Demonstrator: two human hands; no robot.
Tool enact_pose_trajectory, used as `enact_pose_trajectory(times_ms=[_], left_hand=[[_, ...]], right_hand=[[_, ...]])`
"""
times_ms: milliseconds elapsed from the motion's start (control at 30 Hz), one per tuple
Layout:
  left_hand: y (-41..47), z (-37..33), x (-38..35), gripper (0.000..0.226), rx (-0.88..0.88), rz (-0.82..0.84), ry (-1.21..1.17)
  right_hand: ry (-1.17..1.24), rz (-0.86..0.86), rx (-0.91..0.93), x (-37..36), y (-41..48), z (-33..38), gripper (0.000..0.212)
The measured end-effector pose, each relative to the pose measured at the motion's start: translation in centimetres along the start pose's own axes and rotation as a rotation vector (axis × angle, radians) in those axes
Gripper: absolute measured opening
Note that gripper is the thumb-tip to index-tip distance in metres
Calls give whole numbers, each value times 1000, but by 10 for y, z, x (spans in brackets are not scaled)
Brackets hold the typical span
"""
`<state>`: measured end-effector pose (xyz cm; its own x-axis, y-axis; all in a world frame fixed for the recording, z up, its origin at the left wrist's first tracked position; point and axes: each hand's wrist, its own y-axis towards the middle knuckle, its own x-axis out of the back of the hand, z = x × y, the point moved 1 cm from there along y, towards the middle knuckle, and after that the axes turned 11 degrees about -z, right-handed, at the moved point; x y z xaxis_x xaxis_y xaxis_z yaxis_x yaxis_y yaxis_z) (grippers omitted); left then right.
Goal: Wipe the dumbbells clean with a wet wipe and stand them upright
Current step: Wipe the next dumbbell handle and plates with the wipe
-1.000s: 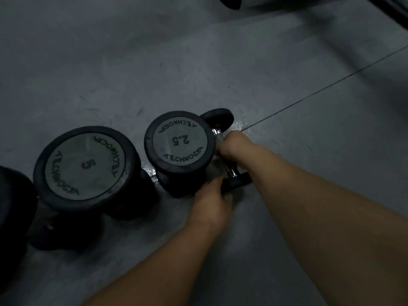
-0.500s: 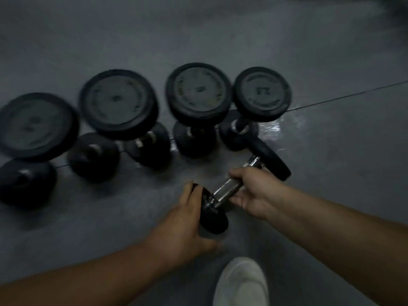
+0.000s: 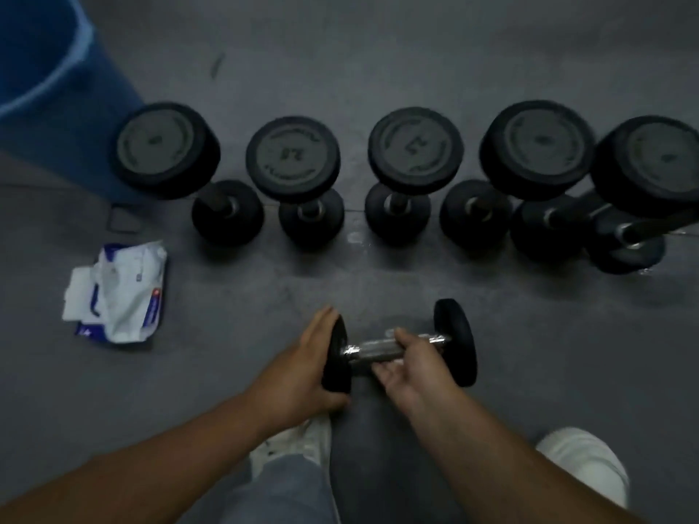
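Floor (image 3: 378, 51): grey and dull, and it carries everything here; a faint seam runs across it under the row of weights.

Small dumbbell (image 3: 372, 349): held level and crosswise just above the floor, on the near side, in front of the person's feet. It has black round ends and a shiny metal handle.

Left hand (image 3: 302, 368): clamped on the left end of the small dumbbell, with the palm and fingers laid against its outer face and the thumb hooked under its rim.

Right hand (image 3: 412, 366): wrapped on the metal handle close to the right end, thumb over the top and fingers curled beneath.

Hands: apart, one at each end of the handle.

Standing dumbbells (image 3: 415, 145): five black ones upright in a row across the floor, beyond the hands, each with its top disc tipped towards the camera. The numbers on them are too blurred to read. The two at the right end stand almost touching.

Wipe pack (image 3: 125, 293): white and blue, crumpled and open on the floor well to the left of the hands, with a white sheet sticking out of its left side.

Bucket (image 3: 49, 88): blue, at the far left, just beside the leftmost standing dumbbell.

Dark square thing (image 3: 124, 220): flat on the floor between the bucket and the wipe pack; I cannot tell what it is.

Shoes: left shoe (image 3: 299, 444) and right shoe (image 3: 582, 463), both white, at the near edge, with a grey trouser leg (image 3: 287, 489) above the left one.
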<state>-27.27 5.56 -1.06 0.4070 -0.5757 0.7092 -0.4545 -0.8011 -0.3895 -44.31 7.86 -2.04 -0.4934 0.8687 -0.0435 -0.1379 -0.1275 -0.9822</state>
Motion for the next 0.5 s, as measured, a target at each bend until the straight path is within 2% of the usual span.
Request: enact_pose_trajectory(times_ms=[100, 233, 300, 400, 500], left_hand=[[7, 4, -9, 128, 1, -40, -47], [6, -2, -3, 126, 25, -40, -83], [3, -7, -1, 125, 16, -61, -87], [-8, -8, -9, 116, -14, -175, -81], [-16, -5, -17, 105, -29, -300, -134]], right_hand=[[-114, -54, 56, 12, -2, 1, 10], [-558, -81, 169, 32, -38, -17, 19], [-777, -41, 382, 36, -52, -20, 25], [-1118, -10, 880, 40, -53, -14, 25], [-1279, -48, 1215, 41, -45, -11, 22]])
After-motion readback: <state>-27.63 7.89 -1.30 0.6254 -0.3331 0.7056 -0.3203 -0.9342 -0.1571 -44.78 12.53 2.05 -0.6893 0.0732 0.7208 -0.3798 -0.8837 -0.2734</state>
